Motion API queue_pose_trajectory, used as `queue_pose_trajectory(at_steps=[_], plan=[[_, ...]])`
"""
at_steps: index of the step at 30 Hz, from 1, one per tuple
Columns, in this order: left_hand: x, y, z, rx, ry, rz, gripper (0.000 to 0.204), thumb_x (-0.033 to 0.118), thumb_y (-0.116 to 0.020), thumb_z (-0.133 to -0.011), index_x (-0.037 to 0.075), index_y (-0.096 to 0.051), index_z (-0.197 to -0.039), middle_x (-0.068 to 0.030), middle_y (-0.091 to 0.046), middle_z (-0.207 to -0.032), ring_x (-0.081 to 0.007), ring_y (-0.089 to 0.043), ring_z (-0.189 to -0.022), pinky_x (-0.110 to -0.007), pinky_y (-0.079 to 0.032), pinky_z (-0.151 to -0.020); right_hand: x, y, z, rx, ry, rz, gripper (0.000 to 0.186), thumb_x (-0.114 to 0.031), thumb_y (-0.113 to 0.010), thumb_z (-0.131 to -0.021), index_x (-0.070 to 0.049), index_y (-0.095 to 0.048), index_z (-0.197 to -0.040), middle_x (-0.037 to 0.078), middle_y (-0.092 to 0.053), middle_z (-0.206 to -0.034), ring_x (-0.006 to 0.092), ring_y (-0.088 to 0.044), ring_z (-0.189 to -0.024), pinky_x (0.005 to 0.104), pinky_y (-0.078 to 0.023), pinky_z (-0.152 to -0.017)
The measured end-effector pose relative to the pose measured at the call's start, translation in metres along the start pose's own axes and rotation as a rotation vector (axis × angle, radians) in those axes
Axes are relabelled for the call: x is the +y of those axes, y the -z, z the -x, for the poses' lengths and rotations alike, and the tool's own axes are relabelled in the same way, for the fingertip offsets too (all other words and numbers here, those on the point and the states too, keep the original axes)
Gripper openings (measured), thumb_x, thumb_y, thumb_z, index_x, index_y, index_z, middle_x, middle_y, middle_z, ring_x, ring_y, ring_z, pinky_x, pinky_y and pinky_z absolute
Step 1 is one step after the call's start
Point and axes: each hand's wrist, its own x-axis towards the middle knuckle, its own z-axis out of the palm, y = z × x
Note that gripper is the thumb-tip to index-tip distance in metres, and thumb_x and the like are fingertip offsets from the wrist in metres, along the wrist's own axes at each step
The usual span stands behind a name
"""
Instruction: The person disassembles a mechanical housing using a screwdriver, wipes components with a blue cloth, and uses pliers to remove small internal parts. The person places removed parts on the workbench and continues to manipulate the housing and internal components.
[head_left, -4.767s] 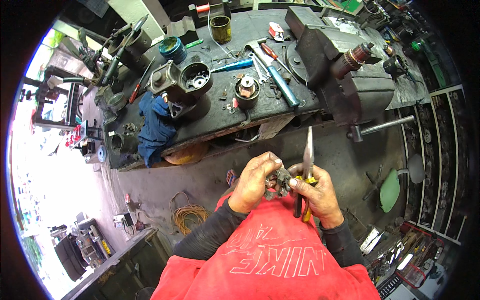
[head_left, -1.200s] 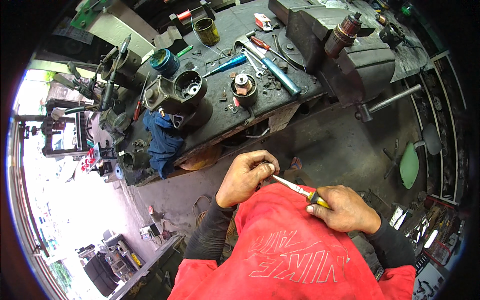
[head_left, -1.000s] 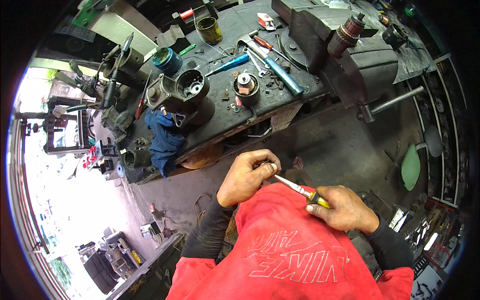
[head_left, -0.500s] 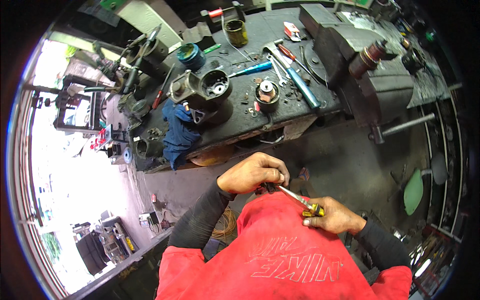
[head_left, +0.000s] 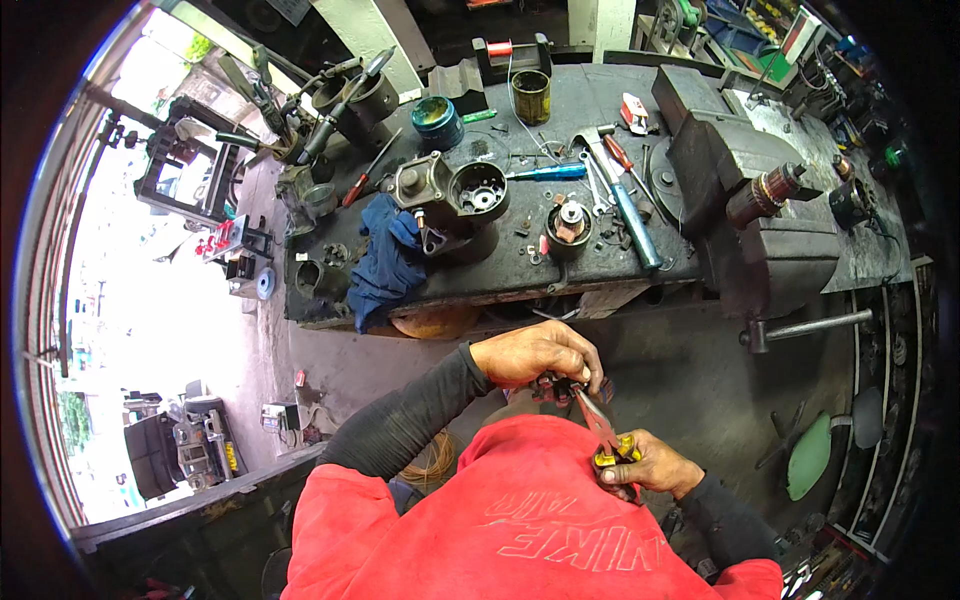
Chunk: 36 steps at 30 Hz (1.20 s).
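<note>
Long-nose pliers (head_left: 600,421) point up and slightly left, away from the body, their long axis slanting from the yellow grips at lower right to the tip beside the left hand (head_left: 540,356). The right hand (head_left: 652,466) grasps the grips; the left grasps a dark metal part (head_left: 548,384), mostly hidden. The pliers are over the red shirt (head_left: 480,510), short of the bench (head_left: 480,280).

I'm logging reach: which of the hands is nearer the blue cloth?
Left. The left hand is below and right of the blue cloth in the picture; the right hand, holding pliers, is farther right and lower.
</note>
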Motion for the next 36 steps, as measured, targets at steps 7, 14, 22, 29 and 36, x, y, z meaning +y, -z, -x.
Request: queue_pose_trajectory(at_steps=[7,14,22,29,36], plan=[[-0.005,0.004,-0.012,0.078,0.045,-0.123,0.027,0.019,-0.059,-0.091,-0.004,-0.073,-0.090,-0.0064,-0.071,-0.085,-0.0138,-0.065,-0.067,-0.028,-0.053,-0.061,-0.010,0.005,0.000,0.058,-0.053,0.047,0.014,-0.013,-0.073,-0.099,-0.004,-0.063,-0.094,0.001,-0.064,-0.074,0.0102,-0.061,-0.061,0.0265,-0.050,-0.056],[0.000,0.000,-0.012,0.288,0.176,-0.538,0.016,0.012,-0.062,-0.085,0.002,-0.075,-0.089,-0.0077,-0.071,-0.087,-0.0190,-0.071,-0.073,-0.035,-0.057,-0.061,-0.029,-0.024,0.006,0.438,-0.060,0.155,0.015,-0.016,-0.071,-0.101,-0.003,-0.065,-0.100,0.001,-0.066,-0.077,0.0086,-0.061,-0.060,0.0269,-0.051,-0.055],[0.010,-0.004,-0.009,0.270,0.040,-0.782,0.026,0.020,-0.058,-0.086,0.000,-0.074,-0.088,-0.0105,-0.073,-0.086,-0.0201,-0.068,-0.076,-0.035,-0.054,-0.072,-0.034,-0.028,0.003,0.463,-0.091,0.337,0.026,-0.025,-0.067,-0.104,-0.001,-0.067,-0.097,0.000,-0.065,-0.078,0.0083,-0.058,-0.067,0.0294,-0.050,-0.062],[0.014,-0.009,-0.005,0.379,0.194,-0.616,0.026,0.021,-0.058,-0.087,0.000,-0.074,-0.087,-0.0101,-0.071,-0.078,-0.0186,-0.066,-0.067,-0.036,-0.053,-0.066,-0.029,-0.032,0.000,0.467,-0.062,0.257,0.026,-0.026,-0.067,-0.104,0.000,-0.068,-0.100,-0.001,-0.065,-0.080,0.0084,-0.059,-0.067,0.0292,-0.050,-0.062],[0.016,-0.012,-0.003,0.428,0.242,-0.576,0.025,0.021,-0.060,-0.089,0.001,-0.074,-0.088,-0.0085,-0.070,-0.077,-0.0158,-0.063,-0.064,-0.034,-0.052,-0.062,-0.033,-0.028,-0.002,0.390,-0.101,0.148,0.026,-0.027,-0.066,-0.105,-0.002,-0.065,-0.100,-0.002,-0.064,-0.080,0.0076,-0.059,-0.066,0.0278,-0.051,-0.061]])
